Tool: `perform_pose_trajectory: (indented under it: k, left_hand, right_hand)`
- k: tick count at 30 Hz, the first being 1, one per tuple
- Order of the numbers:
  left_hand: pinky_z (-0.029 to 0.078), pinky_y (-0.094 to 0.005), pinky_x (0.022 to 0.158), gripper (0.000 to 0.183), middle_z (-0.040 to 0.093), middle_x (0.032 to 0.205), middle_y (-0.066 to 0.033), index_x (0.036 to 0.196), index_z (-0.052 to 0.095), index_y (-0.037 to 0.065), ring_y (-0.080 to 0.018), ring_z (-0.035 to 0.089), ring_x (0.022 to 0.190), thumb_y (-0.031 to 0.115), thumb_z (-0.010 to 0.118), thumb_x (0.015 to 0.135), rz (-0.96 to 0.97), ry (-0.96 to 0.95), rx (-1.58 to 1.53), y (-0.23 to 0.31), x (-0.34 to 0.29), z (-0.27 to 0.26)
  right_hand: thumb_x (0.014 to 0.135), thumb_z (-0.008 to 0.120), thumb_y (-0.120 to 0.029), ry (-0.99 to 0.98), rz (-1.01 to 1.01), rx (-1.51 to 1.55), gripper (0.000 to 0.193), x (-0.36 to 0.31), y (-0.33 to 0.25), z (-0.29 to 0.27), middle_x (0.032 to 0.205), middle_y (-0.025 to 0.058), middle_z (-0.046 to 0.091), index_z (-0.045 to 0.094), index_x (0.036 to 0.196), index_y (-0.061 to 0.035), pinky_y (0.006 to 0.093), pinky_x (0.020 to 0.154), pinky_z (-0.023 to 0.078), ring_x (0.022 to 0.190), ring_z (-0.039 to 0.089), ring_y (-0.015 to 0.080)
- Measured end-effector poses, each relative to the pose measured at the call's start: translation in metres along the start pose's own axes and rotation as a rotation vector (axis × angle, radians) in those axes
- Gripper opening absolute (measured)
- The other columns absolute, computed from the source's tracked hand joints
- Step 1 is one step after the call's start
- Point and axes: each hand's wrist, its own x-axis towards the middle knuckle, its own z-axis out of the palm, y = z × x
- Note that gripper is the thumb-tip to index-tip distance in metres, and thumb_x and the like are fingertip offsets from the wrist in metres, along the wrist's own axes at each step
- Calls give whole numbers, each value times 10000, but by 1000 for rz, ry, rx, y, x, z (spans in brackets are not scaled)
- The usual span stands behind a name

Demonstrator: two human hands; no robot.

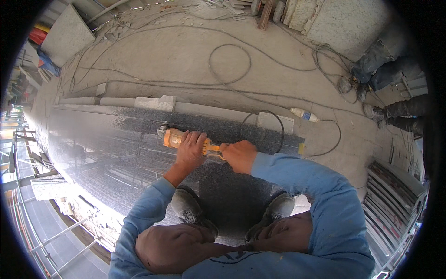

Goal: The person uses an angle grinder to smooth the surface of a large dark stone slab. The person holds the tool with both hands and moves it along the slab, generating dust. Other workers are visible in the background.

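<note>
An orange angle grinder (174, 138) lies low over a dark speckled stone slab (223, 181), its metal head (162, 129) pointing left. My left hand (191, 151) is closed around the front of its body. Behind it, my right hand (240, 156) grips the rear handle. The underside of the head is hidden, so I cannot tell whether the disc touches the stone. A pale haze covers the slab's left part. My shoes (187, 204) show behind the grinder, between my forearms.
A black cord (282, 130) loops near my right hand; a white-and-blue plug connector (304, 115) lies on the dusty floor (181, 56). Long cables cross beyond the slab. Another person's legs (388, 63) show at far right. Stacked slabs (392, 204) stand at right, metal railings (65, 232) at left.
</note>
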Motion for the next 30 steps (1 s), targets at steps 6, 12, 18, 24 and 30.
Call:
perform_pose_trajectory:
  k: [6,12,18,24,30]
  left_hand:
    - [399,-537,1072,811,565,1144,-151,1248,519,55,-382,571,1088,53,842,504,-24,15,-66,-2,-2,-1]
    - [410,-532,1042,722,572,1094,-159,1213,535,46,-381,572,1053,41,806,545,-20,33,-31,-15,-3,-3]
    - [366,-529,1091,719,571,1115,-142,1219,527,53,-346,557,1123,99,847,576,-55,-14,23,-31,-8,7]
    - [362,-530,1100,725,571,1119,-139,1226,531,53,-346,557,1129,114,860,584,-70,-40,46,-40,-8,5]
    - [373,-537,1100,755,570,1139,-139,1254,524,52,-347,559,1136,119,871,587,-80,-85,78,-49,-10,2]
  right_hand:
    - [786,734,-59,5,-1,3,437,4,-2,1,883,180,709,550,1164,56,413,687,583,796,731,316]
    - [797,715,-47,52,-28,10,368,22,-1,11,886,185,708,556,1115,46,419,674,577,792,730,321]
    - [822,699,-70,29,-25,13,307,35,-3,12,941,181,709,579,1085,34,420,720,588,869,734,318]
    - [798,707,-26,87,-61,15,337,48,-1,20,894,187,706,566,1098,33,432,675,579,802,728,334]
    - [833,691,-58,37,-42,20,306,58,-5,16,939,176,711,587,1104,39,433,721,590,866,735,320]
